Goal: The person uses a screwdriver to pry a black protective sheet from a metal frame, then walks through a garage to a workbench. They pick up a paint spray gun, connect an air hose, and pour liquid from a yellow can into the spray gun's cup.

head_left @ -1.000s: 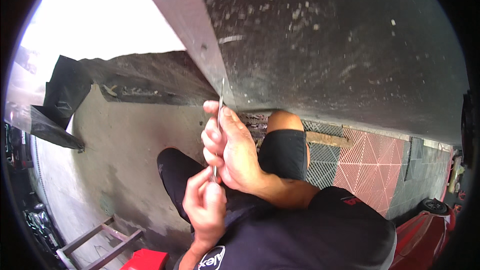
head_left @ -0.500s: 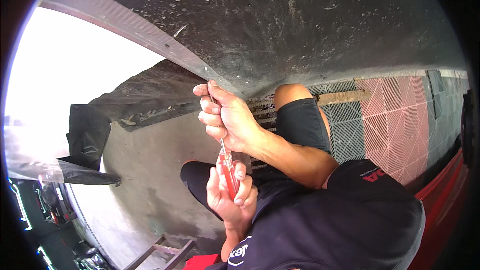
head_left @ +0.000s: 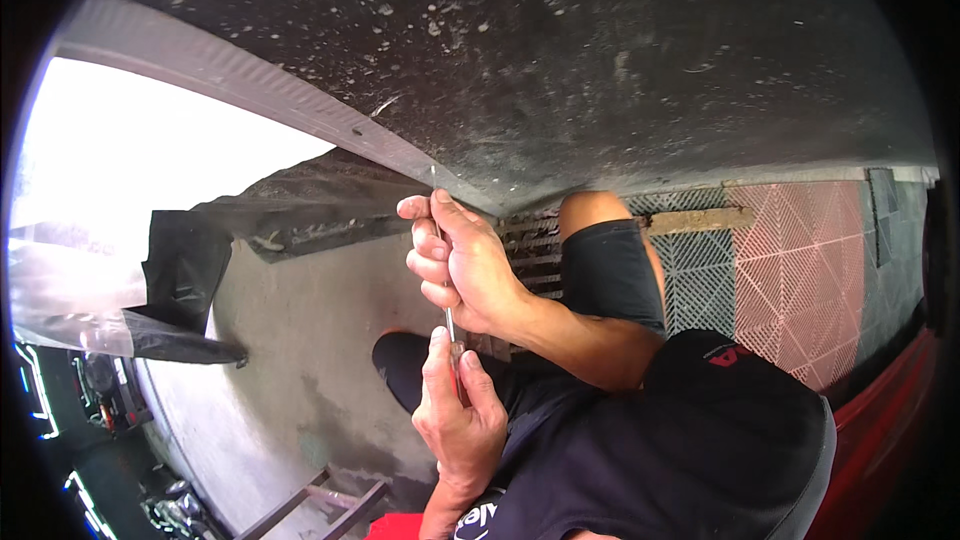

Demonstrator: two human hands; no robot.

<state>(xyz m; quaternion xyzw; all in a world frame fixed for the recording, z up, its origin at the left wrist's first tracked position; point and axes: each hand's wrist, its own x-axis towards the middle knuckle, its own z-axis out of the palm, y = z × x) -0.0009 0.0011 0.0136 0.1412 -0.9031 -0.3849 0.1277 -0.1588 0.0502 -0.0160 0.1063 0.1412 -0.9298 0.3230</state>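
Screwdriver with slim metal shaft and red-and-clear plastic handle [head_left: 450, 323]: held near the centre in both bare hands, tip aimed just short of twelve o'clock. Wrapped right hand [head_left: 468, 265] around the shaft, fingers curled close together and clamped on the metal, thumb laid along it toward the tip. Set left hand [head_left: 460, 430] behind, toward six o'clock, with digits stretched along both sides of the handle and closed on it; could not tell the placing of the remaining, partly hidden fingers.

Had the tip bare beyond the right thumb, at the lower end of a long grey metal strip [head_left: 225, 65]; could not tell touching from hovering. Saw that strip slanting down from ten o'clock, bordered by a broad black panel flecked with pale specks [head_left: 600, 60] from eleven to two.

Noted crumpled black sheeting [head_left: 185, 265] at nine, smooth grey floor [head_left: 300, 330] at eight and a brown ladder-like frame [head_left: 330, 496] at seven. Saw a bent knee [head_left: 592, 212] in black shorts [head_left: 612, 275] between two and three, then a flat brown strip [head_left: 700, 220] and ribbed grey-and-pink floor tiles [head_left: 790, 280] around three. Found a glossy red surface [head_left: 870, 450] at four, beside a black shirt [head_left: 680, 450] spread toward five.
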